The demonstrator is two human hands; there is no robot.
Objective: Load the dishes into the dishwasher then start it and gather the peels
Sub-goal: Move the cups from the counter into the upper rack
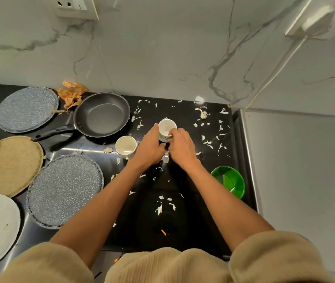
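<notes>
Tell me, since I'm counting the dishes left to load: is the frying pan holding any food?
No, the frying pan shows only its bare dark inner surface, with the peels scattered on the counter beside it.

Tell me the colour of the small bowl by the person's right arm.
Bright green bowl, seen in the head view.

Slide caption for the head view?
Both hands grip a white cup on a peel-strewn black counter beside pan and plates.
</notes>
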